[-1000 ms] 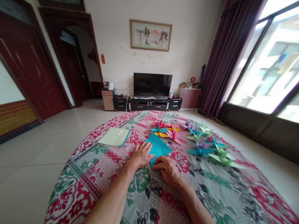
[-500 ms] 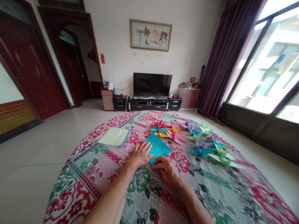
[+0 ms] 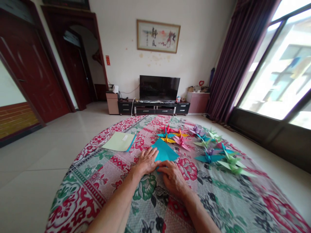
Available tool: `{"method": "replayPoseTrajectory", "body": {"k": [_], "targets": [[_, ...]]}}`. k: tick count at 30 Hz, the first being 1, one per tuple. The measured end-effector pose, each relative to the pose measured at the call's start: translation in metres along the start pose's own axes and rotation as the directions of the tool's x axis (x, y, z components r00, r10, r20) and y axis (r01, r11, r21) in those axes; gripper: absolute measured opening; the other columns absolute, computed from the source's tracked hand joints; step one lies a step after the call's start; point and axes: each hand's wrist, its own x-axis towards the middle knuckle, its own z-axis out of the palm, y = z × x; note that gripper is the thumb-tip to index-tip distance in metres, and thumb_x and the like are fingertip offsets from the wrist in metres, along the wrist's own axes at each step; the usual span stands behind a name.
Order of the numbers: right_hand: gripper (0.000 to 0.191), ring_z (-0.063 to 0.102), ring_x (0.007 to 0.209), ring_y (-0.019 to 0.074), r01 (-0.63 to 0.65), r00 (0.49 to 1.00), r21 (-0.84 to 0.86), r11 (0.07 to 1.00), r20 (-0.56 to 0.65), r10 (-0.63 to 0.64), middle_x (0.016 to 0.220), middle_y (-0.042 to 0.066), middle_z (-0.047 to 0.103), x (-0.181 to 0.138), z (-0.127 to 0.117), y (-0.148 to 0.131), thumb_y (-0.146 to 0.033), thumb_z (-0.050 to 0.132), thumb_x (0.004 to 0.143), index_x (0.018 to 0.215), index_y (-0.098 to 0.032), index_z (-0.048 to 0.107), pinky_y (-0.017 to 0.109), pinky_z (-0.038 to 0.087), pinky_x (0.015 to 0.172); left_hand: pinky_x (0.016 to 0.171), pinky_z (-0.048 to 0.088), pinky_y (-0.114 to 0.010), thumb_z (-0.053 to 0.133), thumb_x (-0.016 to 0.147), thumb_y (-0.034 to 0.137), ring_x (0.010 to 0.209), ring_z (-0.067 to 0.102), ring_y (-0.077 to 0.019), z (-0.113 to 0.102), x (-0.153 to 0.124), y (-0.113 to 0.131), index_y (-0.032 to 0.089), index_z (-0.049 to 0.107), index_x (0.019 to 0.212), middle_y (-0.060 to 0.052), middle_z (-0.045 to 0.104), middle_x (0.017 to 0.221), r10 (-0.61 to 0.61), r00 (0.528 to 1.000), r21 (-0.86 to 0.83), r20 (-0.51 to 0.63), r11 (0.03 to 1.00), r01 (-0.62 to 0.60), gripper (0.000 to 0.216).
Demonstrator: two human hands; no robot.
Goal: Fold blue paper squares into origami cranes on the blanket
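A blue sheet of origami paper [image 3: 166, 152] lies flat on the flowered tablecloth [image 3: 116, 191], one corner pointing away from me. My left hand [image 3: 147, 160] rests on its left side with fingers stretched out, pressing it down. At the near corner my right hand [image 3: 171, 174] has its fingers curled together on the paper's edge. The fingers and the left thumb hide that corner, so how it is folded there does not show.
Several folded paper cranes [image 3: 209, 156] in blue, green, purple, pink, red and yellow stand to the right and beyond the paper. To the left lies a stack of paper sheets [image 3: 118, 142], pale green on top. A television [image 3: 159, 88] stands against the far wall.
My right hand has moved slightly up and closer to my left thumb at the near corner, covering more of it. My left hand stays in place.
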Motion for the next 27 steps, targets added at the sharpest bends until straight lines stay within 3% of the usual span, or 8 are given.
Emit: {"method": "replayPoseTrajectory", "body": {"k": [9,14,20,27], "targets": [[0.035,0.049,0.091,0.0179,0.038,0.999,-0.072,0.997,0.028,-0.036,0.095,0.001,0.062,0.001,-0.002,-0.006,-0.004,0.045,0.064,0.081,-0.025,0.067,0.034,0.035,0.084,0.106,0.018,-0.053,0.03,0.086,0.05,0.134,0.018,-0.0254,-0.001,0.0,-0.002,0.025,0.029,0.137,-0.004,0.024,0.146,0.011,0.999,-0.043,-0.031,0.999,-0.013,0.056],[0.033,0.053,0.09,0.016,0.064,0.998,-0.005,0.998,0.022,-0.064,0.09,0.003,0.064,0.004,0.003,-0.002,-0.004,0.042,0.063,0.08,-0.02,0.065,0.032,0.033,0.087,0.105,0.021,-0.053,0.033,0.086,0.047,0.132,0.024,-0.0251,-0.002,0.0,-0.002,0.027,0.035,0.134,-0.003,0.03,0.144,-0.008,0.998,-0.061,-0.068,0.998,0.004,0.052],[0.027,0.055,0.078,0.0137,0.056,0.997,0.038,0.998,0.053,-0.058,0.078,0.002,0.063,0.011,0.003,-0.002,-0.004,0.041,0.063,0.073,-0.019,0.062,0.027,0.036,0.079,0.103,0.027,-0.049,0.034,0.089,0.037,0.127,0.032,-0.0231,0.001,0.006,-0.005,0.03,0.044,0.126,-0.001,0.04,0.138,0.003,0.99,-0.053,-0.141,0.999,-0.011,0.039],[0.022,0.052,0.082,0.0147,0.01,0.997,-0.067,0.998,0.073,-0.005,0.084,0.003,0.058,0.014,0.003,-0.006,-0.011,0.043,0.078,0.084,-0.02,0.062,0.027,0.038,0.078,0.102,0.029,-0.046,0.039,0.087,0.038,0.125,0.035,-0.0227,-0.003,0.006,-0.007,0.029,0.046,0.125,-0.001,0.04,0.137,0.025,0.99,-0.07,-0.142,0.997,-0.036,0.04]]}}
